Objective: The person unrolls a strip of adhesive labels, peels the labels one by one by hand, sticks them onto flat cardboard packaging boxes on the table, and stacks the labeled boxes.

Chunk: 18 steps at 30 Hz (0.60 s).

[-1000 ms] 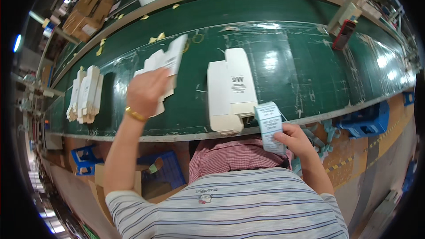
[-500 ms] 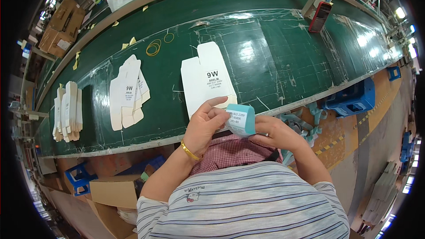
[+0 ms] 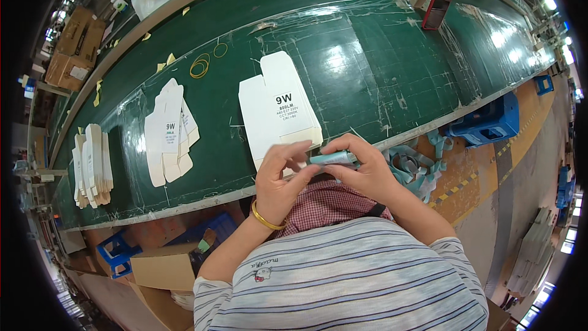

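Observation:
A roll of white labels on pale blue backing (image 3: 334, 158) is held in front of my waist, near the table's front edge, and shows nearly edge-on. My right hand (image 3: 367, 171) grips its right end between thumb and fingers. At the left end, the curled fingers and thumb of my left hand (image 3: 283, 175) close round it; their exact contact is partly hidden. Just beyond the hands lies a stack of flat white cartons (image 3: 269, 104) with printed fronts, its lower edge partly covered by my left hand.
Further left on the green table (image 3: 211, 122) lie a fanned pile of flat cartons (image 3: 168, 138) and another carton stack (image 3: 93, 165). Yellow rubber bands (image 3: 199, 66) lie behind. A red phone (image 3: 437, 7) leans at the back right. Blue backing strips (image 3: 419, 168) hang beside a blue stool (image 3: 487, 121).
The label roll has turned from showing its printed face to nearly edge-on. My right hand has come up round its right end, and my left fingers have curled in. The view has shifted slightly.

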{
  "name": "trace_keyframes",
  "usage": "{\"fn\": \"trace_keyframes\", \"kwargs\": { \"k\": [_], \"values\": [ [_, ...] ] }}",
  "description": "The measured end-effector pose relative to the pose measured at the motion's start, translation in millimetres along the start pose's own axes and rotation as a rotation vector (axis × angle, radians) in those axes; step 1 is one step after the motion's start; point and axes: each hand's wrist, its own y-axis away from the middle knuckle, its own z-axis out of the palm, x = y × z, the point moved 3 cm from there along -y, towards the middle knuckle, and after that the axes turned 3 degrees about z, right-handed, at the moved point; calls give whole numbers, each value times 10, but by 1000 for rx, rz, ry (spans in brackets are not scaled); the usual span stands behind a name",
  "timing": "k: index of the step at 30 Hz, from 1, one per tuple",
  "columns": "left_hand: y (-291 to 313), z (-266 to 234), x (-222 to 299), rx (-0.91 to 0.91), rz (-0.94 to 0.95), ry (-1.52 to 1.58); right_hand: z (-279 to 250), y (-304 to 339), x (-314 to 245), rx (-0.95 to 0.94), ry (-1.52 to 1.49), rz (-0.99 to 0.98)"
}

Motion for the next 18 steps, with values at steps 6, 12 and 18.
{"fn": "trace_keyframes", "kwargs": {
  "k": [6,12,18],
  "values": [
    [-48,-20,-46,-120,60,-19,79,-9,54,80,-138,35],
    [-41,-37,-120,-55,-74,72,21,-23,36,28,-191,210],
    [-33,3,-103,-120,-136,100,61,-24,149,122,-260,-25]
  ]
}}
